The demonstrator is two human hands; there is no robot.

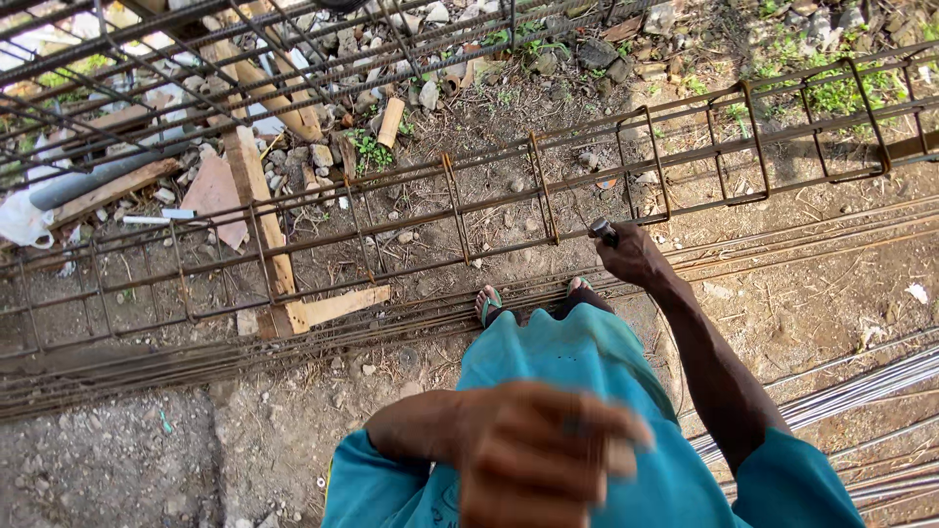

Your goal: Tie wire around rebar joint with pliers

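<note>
Inside right hand's (634, 256) grip, perhaps a tool (603, 231)

wooden planks (256, 205) | grey pipe (93, 179) | rubble (430, 93) | weeds (841, 90)

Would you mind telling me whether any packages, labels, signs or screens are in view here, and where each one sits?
No labels, signs or screens show.
White plastic bag: crumpled on the ground at the far left edge, beside a grey pipe; the nearest thing to a package.
Right hand: holds a small dark tool at the rebar cage, unlabelled.
</note>
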